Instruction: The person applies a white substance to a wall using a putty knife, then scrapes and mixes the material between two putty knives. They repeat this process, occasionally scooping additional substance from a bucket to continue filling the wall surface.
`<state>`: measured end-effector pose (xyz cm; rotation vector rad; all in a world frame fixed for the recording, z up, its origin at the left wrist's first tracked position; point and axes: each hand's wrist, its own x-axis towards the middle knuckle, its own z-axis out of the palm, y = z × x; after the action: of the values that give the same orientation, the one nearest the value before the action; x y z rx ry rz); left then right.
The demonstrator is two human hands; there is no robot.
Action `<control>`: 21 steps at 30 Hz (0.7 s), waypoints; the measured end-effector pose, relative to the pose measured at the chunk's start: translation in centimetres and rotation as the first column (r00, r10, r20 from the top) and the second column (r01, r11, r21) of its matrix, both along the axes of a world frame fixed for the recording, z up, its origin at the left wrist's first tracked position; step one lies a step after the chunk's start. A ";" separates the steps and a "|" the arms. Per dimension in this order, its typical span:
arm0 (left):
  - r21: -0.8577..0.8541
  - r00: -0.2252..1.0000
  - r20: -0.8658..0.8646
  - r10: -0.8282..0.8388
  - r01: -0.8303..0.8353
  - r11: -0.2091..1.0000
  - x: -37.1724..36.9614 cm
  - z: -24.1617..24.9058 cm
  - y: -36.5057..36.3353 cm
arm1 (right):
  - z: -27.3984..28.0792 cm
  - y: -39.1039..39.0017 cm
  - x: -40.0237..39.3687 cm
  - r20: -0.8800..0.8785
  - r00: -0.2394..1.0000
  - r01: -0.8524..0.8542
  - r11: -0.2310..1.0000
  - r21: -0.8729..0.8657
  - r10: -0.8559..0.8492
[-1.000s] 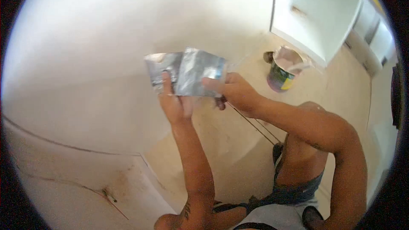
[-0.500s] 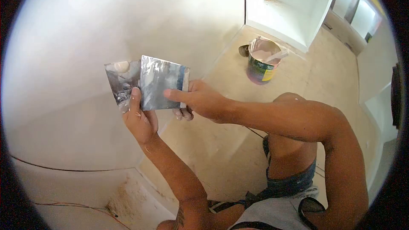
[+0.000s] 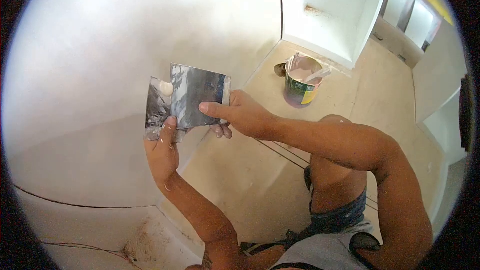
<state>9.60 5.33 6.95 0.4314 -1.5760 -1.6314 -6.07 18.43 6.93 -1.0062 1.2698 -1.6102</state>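
My left hand [image 3: 164, 157] grips a metal putty scraper [image 3: 156, 101] from below, thumb on its face. A pale blob of putty [image 3: 165, 88] sits near the top of that blade, which is smeared with dark and white marks. My right hand [image 3: 245, 112] is closed around a second, wider putty scraper [image 3: 197, 87], with the thumb pressed flat on its front. The wider blade overlaps the right part of the left one. Whitish residue coats some of my right fingertips under the blade.
A bucket [image 3: 302, 86] of pinkish-white putty stands on the beige floor [image 3: 235, 170], a plastic liner over its rim. A white panel [image 3: 100, 45] rises at the left. An open white cabinet [image 3: 330, 15] is behind the bucket. Thin wires [image 3: 85, 246] lie at lower left.
The left scraper has turned more upright and shifted right, further behind the wider one. The right scraper has moved slightly right and tilted. The putty blob now lies beside the wider blade's edge.
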 end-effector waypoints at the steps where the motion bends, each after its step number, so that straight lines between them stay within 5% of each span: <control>1: -0.019 1.000 0.022 -0.009 0.009 1.000 0.1 0.4 0.3 | 0.2 0.2 -0.2 -0.024 1.000 -0.019 1.000 -0.017 0.019; 5: -0.017 0.998 0.043 -0.046 0.047 0.999 0.5 0.9 0.4 | -0.2 0.2 -1.0 -0.131 0.991 -0.025 1.000 -0.004 0.025; 11: -0.015 0.849 0.510 -0.142 0.174 0.985 2.1 2.9 1.5 | 1.2 1.1 -1.6 -0.305 0.952 0.005 0.993 0.115 0.030; 13: -0.055 0.886 0.371 -0.280 0.322 0.945 1.6 0.2 1.0 | 3.2 2.1 -2.1 -0.407 0.912 0.005 0.991 0.136 0.051; 15: -0.031 0.931 0.281 -0.233 0.252 0.967 0.4 -1.5 0.7 | 4.2 2.6 -3.1 -0.508 0.857 -0.006 0.986 0.165 0.090; 18: 0.109 0.989 0.024 -0.148 0.145 0.983 -1.2 -2.4 0.8 | 3.1 1.5 -3.9 -0.547 0.801 0.272 0.962 -0.032 -0.244; 20: 0.383 0.909 -0.375 -0.184 0.333 0.862 -1.7 -2.7 0.2 | 2.2 0.3 -4.1 -0.478 0.812 0.308 0.942 -0.136 -0.335; 21: 0.380 0.910 -0.384 -0.159 0.312 0.871 -2.1 -2.4 0.3 | 2.5 0.2 -3.5 -0.456 0.771 0.338 0.892 -0.300 -0.445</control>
<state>7.53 5.62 4.55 0.1628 -1.0280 -2.1329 -9.58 18.61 9.41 -1.4405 1.8031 -1.8882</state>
